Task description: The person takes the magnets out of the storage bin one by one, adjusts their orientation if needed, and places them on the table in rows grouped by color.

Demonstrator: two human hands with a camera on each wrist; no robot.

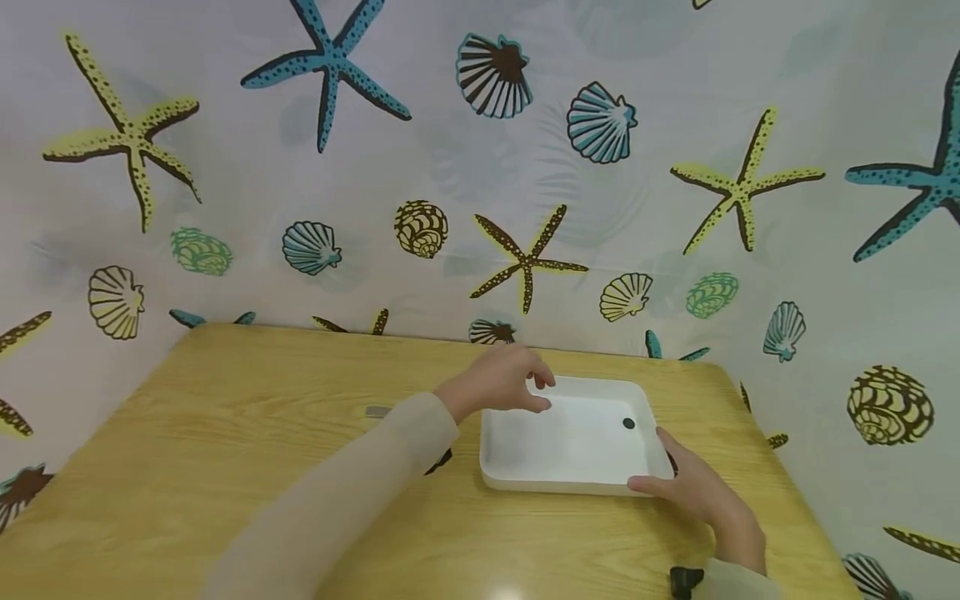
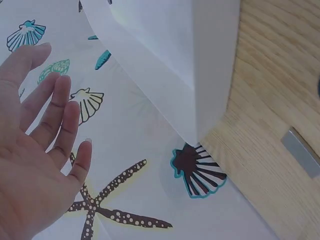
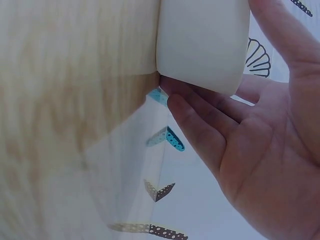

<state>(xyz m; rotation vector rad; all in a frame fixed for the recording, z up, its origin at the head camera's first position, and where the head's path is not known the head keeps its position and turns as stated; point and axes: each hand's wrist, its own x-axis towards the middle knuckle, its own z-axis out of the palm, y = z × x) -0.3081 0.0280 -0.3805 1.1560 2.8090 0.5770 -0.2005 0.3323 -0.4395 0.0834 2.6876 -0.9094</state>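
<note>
A white, shallow rectangular tray (image 1: 558, 477) rests on the wooden table, with a small dark round piece (image 1: 628, 423) inside toward its right side. At its near right corner my right hand (image 1: 701, 487) grips the tray, thumb over the front edge and fingers along the right wall. The right wrist view shows those fingers (image 3: 200, 132) against the tray's outer side (image 3: 202, 45). Over the tray's far left part is my left hand (image 1: 504, 382), its fingers loosely bent and nothing in them. In the left wrist view, this hand (image 2: 42, 135) appears apart from the tray wall (image 2: 212, 65).
Left of the tray a flat grey metal piece (image 1: 377, 412) lies on the table (image 1: 247, 433). Beside the left sleeve a black item (image 1: 438, 462) shows partly, the rest hidden. A cloth (image 1: 375, 167) printed with shells and starfish stands behind the table and along its sides.
</note>
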